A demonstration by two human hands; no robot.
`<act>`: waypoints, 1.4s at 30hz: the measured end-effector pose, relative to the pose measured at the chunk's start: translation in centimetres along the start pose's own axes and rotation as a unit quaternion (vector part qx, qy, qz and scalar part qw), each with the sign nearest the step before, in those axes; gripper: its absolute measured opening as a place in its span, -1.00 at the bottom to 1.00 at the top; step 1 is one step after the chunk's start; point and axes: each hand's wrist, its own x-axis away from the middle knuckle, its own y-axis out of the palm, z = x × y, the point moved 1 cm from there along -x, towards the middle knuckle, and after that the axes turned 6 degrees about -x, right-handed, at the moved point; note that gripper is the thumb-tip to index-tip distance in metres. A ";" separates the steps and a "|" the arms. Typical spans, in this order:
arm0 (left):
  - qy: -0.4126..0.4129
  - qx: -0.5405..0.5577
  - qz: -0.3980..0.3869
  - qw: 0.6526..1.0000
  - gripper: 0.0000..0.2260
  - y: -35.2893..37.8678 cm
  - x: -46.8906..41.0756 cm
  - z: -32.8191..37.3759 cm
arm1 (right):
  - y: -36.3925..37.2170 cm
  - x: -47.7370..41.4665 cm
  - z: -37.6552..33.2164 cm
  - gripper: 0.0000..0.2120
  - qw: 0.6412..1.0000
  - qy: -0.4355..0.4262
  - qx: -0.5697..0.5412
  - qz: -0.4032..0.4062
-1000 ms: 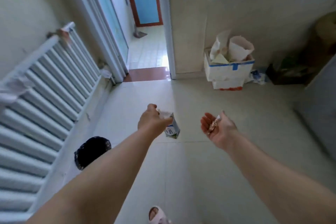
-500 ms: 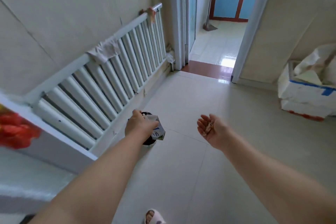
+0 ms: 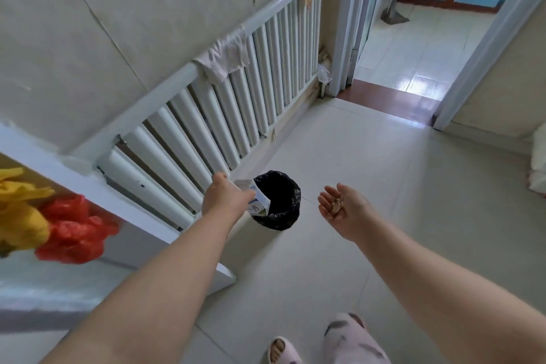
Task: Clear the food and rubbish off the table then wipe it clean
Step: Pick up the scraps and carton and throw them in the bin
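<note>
A small milk carton [image 3: 256, 200] is gripped in the left hand [image 3: 226, 198] at the rim of the black-lined bin [image 3: 280, 201] beside the radiator [image 3: 206, 118], while food scraps [image 3: 336, 206] are cupped in the upturned right hand [image 3: 344, 211]

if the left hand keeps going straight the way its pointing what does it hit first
Most likely the black-lined bin. The left hand holds a small carton pointed at the bin's opening, and nothing shows between them. Depth is unclear from this one view, so the hand may be above the rim rather than level with it.
</note>
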 end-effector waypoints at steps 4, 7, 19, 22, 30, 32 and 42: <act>-0.027 0.001 -0.012 1.000 -0.30 0.6 -3.4 -0.7 | 2.7 -3.5 -0.1 -0.73 1.000 0.014 0.021 -0.002; -0.043 -0.002 -0.015 0.999 -0.32 1.3 -6.1 -0.5 | 4.8 -6.6 -0.9 -0.72 0.999 0.022 0.039 0.001; -0.122 -0.040 -0.060 0.990 -0.33 6.0 -19.2 2.3 | 11.8 -20.0 -5.5 -0.73 0.993 0.074 0.091 0.025; -0.141 -0.039 -0.078 0.986 -0.34 7.7 -21.6 2.3 | 13.1 -22.6 -6.1 -0.73 0.990 0.082 0.109 0.027; -0.150 0.009 -0.105 0.983 -0.28 11.5 -26.5 2.4 | 14.8 -27.3 -5.9 -0.72 0.986 0.103 0.127 0.031; -0.148 0.015 -0.114 0.982 -0.29 11.9 -27.0 2.3 | 14.6 -27.9 -5.8 -0.72 0.985 0.108 0.128 0.035; -0.164 0.039 -0.112 0.979 -0.65 10.2 -27.4 1.2 | 14.6 -28.5 -5.1 -0.73 0.979 0.116 0.153 0.062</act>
